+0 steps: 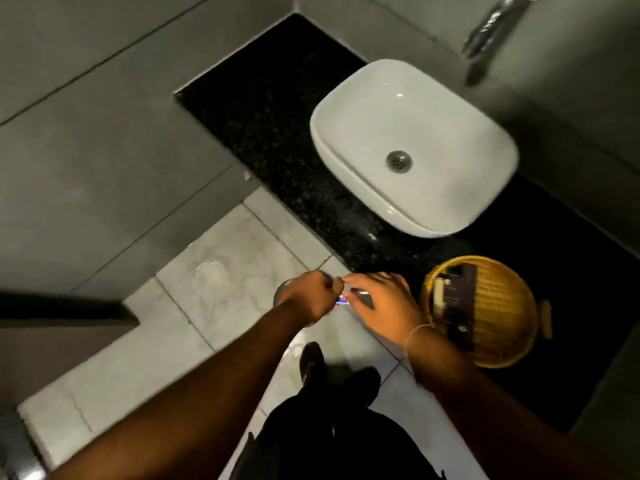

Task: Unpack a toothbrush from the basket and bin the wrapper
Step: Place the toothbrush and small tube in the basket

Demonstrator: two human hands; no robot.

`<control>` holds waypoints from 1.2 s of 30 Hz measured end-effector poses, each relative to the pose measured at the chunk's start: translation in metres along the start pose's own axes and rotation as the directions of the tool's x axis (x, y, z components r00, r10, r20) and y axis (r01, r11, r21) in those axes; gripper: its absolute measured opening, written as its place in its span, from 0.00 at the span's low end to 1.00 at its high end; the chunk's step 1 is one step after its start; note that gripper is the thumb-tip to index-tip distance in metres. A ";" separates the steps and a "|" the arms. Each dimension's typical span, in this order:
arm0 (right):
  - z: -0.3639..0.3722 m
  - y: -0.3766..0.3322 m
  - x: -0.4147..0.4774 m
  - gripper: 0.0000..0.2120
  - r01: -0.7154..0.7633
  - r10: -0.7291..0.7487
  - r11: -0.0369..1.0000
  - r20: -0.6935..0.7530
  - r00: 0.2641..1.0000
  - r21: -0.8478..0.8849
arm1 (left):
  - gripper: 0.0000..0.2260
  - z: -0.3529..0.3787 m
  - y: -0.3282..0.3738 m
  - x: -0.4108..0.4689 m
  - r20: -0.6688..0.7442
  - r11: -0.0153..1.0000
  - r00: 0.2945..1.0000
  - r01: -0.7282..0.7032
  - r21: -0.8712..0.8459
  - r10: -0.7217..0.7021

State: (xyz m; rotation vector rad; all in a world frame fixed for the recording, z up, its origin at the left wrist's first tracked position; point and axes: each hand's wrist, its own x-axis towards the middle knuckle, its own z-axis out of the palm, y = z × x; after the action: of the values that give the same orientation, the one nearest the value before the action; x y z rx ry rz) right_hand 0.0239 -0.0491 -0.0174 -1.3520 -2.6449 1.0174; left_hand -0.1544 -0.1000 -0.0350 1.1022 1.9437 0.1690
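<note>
My left hand and my right hand meet in front of me, just off the counter's front edge. Between them they pinch a small wrapped toothbrush; a blue and white bit of the wrapper shows between the fingers. The frame is blurred, so I cannot tell whether the wrapper is torn. A round yellow woven basket sits on the black counter to the right of my right hand, with dark packets and a pale item inside. Under my left hand a round grey bin peeks out on the floor, mostly hidden.
A white basin stands on the black speckled counter, with a chrome tap on the wall above it. Grey tiled walls close in on the left. My feet stand on the pale marble floor.
</note>
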 end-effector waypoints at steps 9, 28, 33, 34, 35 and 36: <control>-0.075 0.076 -0.093 0.08 -0.101 0.183 0.958 -0.303 0.935 0.267 | 0.26 0.018 0.137 -0.004 0.167 0.966 0.960 -0.197 -0.168 0.225; -0.029 0.184 -0.153 0.11 -0.513 0.864 0.428 -0.171 0.473 0.744 | 0.04 0.109 0.176 0.003 0.363 0.955 0.889 -0.295 -0.010 0.279; -0.020 0.183 -0.131 0.12 -0.578 0.898 0.399 -0.177 0.402 0.712 | 0.06 0.107 0.167 0.005 0.333 0.963 0.904 -0.263 -0.066 0.270; -0.020 0.184 -0.126 0.13 -0.587 0.905 0.383 -0.164 0.392 0.713 | 0.04 0.106 0.164 0.007 0.330 0.964 0.906 -0.254 -0.079 0.266; -0.020 0.184 -0.121 0.14 -0.604 0.911 0.367 -0.143 0.386 0.708 | 0.02 0.104 0.162 0.008 0.327 0.965 0.907 -0.247 -0.092 0.263; -0.020 0.186 -0.116 0.14 -0.619 0.918 0.348 -0.121 0.379 0.704 | 0.02 0.101 0.160 0.009 0.324 0.966 0.910 -0.238 -0.100 0.258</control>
State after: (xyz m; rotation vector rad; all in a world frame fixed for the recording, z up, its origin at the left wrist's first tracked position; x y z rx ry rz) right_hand 0.2370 -0.0445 -0.0710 -2.3538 -0.9877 1.0811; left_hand 0.0197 -0.0259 -0.0241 1.2498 1.4860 0.1633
